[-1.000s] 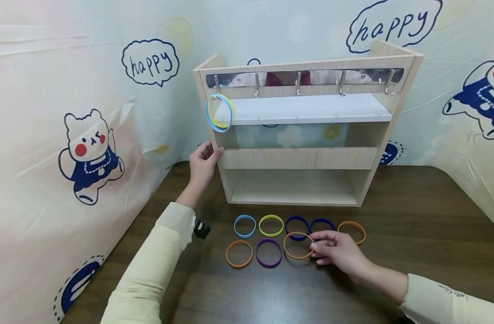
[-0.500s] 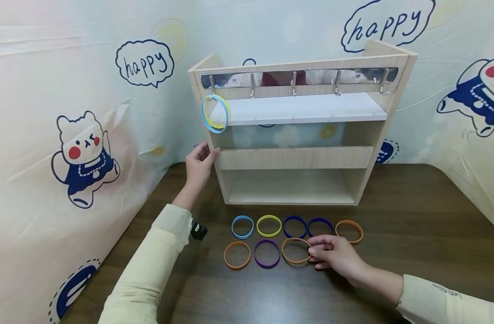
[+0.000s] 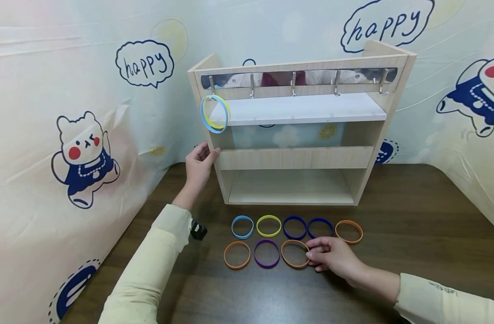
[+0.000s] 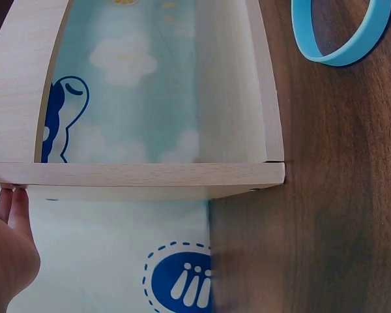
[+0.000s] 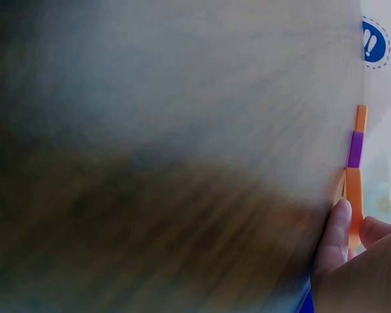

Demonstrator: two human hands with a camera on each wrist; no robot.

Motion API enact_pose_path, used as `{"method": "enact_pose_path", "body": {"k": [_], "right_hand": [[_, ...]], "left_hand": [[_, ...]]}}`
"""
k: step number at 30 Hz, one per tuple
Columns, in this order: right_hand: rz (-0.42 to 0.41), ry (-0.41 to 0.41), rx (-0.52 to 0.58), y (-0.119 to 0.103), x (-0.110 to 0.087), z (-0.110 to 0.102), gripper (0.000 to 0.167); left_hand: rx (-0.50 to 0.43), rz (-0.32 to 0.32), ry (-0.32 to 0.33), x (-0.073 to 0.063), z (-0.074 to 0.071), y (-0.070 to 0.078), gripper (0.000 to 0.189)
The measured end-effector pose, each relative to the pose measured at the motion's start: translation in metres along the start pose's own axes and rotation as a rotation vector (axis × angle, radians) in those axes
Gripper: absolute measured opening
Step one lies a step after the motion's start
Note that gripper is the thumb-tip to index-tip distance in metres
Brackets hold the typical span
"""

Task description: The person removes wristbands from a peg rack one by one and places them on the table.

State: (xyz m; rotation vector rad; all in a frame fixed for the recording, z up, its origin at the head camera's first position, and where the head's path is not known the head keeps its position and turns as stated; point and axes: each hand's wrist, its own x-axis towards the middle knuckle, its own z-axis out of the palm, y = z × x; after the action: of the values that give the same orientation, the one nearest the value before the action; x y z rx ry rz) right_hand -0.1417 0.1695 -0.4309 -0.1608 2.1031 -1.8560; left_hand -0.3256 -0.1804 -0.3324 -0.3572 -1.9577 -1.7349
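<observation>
My right hand (image 3: 337, 258) pinches the right side of an orange silicone wristband (image 3: 294, 267) lying on the table. In the right wrist view, thumb and finger stand on either side of this orange band (image 5: 354, 195). My left hand (image 3: 198, 168) grips the left side panel of a pale wooden shelf rack (image 3: 297, 158), thumb at its front edge; in the left wrist view the fingertips touch the panel's outer face. A light blue wristband (image 3: 202, 116) and a yellow one (image 3: 229, 112) hang from the rack's leftmost hook (image 3: 211, 84).
Before the rack lie light blue (image 3: 242, 237), yellow (image 3: 269, 235) and dark blue (image 3: 294, 238) wristbands, another dark blue one partly behind my right hand, and an orange one (image 3: 361, 233). Nearer are orange (image 3: 237, 268) and purple (image 3: 267, 267) bands. Several metal hooks line the rack's top.
My right hand has lowered the orange wristband from a raised position onto the table, beside the purple one. The left hand keeps its grip on the rack; the head view has shifted slightly.
</observation>
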Motion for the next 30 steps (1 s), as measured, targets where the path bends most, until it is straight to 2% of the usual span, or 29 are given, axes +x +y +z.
{"method": "enact_pose_path", "body": {"k": [8, 12, 15, 19, 22, 30], "right_hand": [[-0.002, 0.006, -0.026, 0.001, 0.000, 0.001, 0.036], [0.001, 0.016, -0.030, 0.000, 0.000, 0.002, 0.036], [0.005, 0.022, -0.037, -0.001, -0.001, 0.002, 0.036], [0.007, 0.032, -0.051, 0.000, -0.001, 0.002, 0.035], [0.007, 0.037, -0.058, 0.000, -0.001, 0.002, 0.035], [0.005, 0.037, -0.059, 0.000, -0.002, 0.001, 0.034]], "left_hand": [[-0.020, -0.020, -0.014, -0.001, 0.000, 0.003, 0.043], [-0.014, -0.032, -0.027, -0.007, 0.001, 0.022, 0.041], [-0.010, -0.020, -0.016, -0.007, 0.001, 0.020, 0.041], [-0.024, -0.004, -0.004, -0.001, 0.000, 0.001, 0.042], [-0.035, -0.019, -0.011, 0.000, 0.000, 0.002, 0.041], [-0.027, -0.029, -0.035, -0.010, 0.001, 0.029, 0.040]]}}
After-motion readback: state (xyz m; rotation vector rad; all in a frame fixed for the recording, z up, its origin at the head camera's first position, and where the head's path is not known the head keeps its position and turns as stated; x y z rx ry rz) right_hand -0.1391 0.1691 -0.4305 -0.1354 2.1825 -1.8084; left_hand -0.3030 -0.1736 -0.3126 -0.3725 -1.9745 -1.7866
